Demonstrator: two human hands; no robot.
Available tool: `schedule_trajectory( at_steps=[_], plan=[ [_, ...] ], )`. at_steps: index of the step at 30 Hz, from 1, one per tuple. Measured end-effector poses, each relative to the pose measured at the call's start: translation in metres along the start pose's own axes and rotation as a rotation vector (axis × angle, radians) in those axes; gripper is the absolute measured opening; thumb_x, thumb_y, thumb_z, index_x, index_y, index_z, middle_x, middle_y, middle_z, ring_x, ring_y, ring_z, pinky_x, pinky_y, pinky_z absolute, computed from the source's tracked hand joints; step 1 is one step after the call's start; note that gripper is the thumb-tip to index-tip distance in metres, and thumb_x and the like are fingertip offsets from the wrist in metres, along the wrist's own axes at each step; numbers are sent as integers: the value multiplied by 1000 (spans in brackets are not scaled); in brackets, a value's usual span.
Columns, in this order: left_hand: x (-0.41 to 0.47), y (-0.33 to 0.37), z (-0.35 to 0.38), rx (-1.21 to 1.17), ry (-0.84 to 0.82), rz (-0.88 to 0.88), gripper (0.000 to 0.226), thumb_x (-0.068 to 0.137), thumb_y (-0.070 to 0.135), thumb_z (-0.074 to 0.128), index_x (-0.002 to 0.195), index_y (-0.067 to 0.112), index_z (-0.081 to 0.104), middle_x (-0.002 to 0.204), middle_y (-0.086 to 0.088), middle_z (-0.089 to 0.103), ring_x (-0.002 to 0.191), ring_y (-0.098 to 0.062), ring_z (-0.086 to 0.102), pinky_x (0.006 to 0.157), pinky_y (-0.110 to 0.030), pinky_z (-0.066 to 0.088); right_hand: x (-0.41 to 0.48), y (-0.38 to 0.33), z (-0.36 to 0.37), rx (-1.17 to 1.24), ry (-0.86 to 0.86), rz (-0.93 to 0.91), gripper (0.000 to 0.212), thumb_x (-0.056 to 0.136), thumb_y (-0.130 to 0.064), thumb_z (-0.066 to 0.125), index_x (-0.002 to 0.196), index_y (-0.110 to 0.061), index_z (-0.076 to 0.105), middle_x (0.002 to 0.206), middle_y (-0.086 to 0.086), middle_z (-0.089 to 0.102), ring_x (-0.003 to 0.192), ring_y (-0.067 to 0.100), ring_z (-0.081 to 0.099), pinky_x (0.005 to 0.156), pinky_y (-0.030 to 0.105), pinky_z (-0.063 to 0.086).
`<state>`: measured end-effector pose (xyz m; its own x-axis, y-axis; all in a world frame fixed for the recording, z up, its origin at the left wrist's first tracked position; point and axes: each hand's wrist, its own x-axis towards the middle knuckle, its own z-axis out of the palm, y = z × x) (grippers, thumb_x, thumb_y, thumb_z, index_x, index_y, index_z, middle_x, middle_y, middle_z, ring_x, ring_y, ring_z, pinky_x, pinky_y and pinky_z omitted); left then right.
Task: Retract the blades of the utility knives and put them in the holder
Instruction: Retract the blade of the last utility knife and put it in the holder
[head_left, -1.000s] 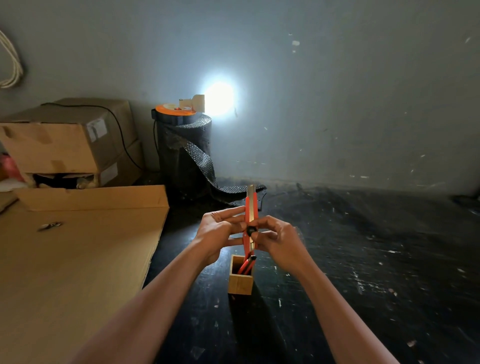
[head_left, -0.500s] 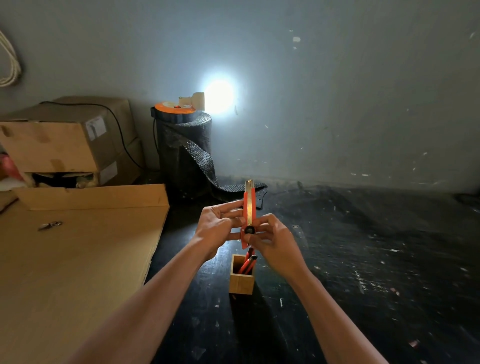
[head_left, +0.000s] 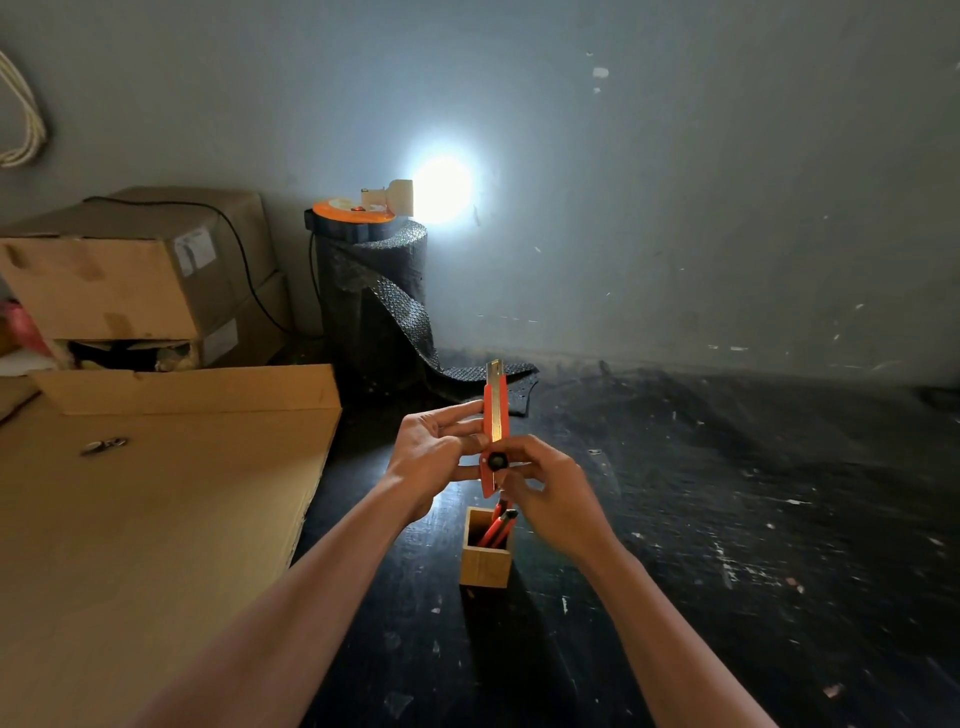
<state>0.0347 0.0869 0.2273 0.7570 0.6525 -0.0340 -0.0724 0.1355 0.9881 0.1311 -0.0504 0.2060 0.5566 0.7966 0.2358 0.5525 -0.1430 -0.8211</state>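
Note:
I hold an orange utility knife (head_left: 494, 410) upright in front of me, above a small wooden holder (head_left: 485, 567). My left hand (head_left: 435, 451) grips the knife's body from the left. My right hand (head_left: 550, 493) pinches its lower part, fingers by the black wheel (head_left: 497, 460). A short metal blade tip shows at the knife's top end. Other orange knives (head_left: 497, 529) stand inside the holder on the dark floor.
A large flat cardboard sheet (head_left: 145, 509) lies to the left with a small metal item (head_left: 103, 446) on it. Stacked cardboard boxes (head_left: 135, 280) stand at the back left. A black roll of mesh (head_left: 371, 301) with an orange reel and a bright lamp (head_left: 441, 187) stands by the wall.
The knife has risen slightly and both hands shifted with it. The blade tip at the top looks a little shorter than one second ago.

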Motion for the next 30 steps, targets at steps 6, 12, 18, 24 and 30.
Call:
schedule_trajectory(
  at_steps=[6, 12, 18, 24, 30],
  plan=[
    [0, -3, 2, 21, -3, -1, 44, 88, -13, 67, 127, 7, 70, 105, -7, 81, 85, -21, 81, 62, -36, 64, 2, 4, 1, 80, 22, 56, 26, 95, -17, 71, 112, -32, 58, 102, -21, 67, 97, 5, 70, 82, 22, 59],
    [-1, -3, 2, 10, -4, -1, 43, 89, -10, 69, 128, 7, 70, 96, -1, 82, 84, -18, 81, 61, -32, 64, 0, 7, -4, 53, -45, 24, 31, 98, -6, 65, 116, -32, 65, 111, -13, 70, 103, 10, 73, 79, 19, 61],
    [-2, -7, 4, -4, -16, -19, 44, 89, -12, 67, 127, 9, 70, 93, 0, 83, 84, -18, 81, 60, -33, 63, -1, 13, -1, 75, -9, 87, 21, 95, -11, 71, 111, -20, 64, 104, -13, 72, 100, 10, 73, 89, 34, 63],
    [-1, -18, 3, -3, -21, -28, 47, 88, -14, 66, 128, 10, 70, 100, -5, 82, 89, -22, 80, 65, -38, 65, -2, 24, 6, 76, -3, 128, 19, 92, -16, 75, 108, -21, 65, 107, -8, 74, 103, 14, 73, 91, 46, 63],
    [1, -38, 0, -19, -76, -41, 47, 89, -10, 69, 132, 10, 65, 111, -12, 79, 97, -29, 79, 73, -44, 65, 8, 31, -2, 238, 42, 132, 29, 92, -26, 75, 118, -23, 63, 113, 0, 75, 104, 17, 74, 89, 42, 64]
  ],
)
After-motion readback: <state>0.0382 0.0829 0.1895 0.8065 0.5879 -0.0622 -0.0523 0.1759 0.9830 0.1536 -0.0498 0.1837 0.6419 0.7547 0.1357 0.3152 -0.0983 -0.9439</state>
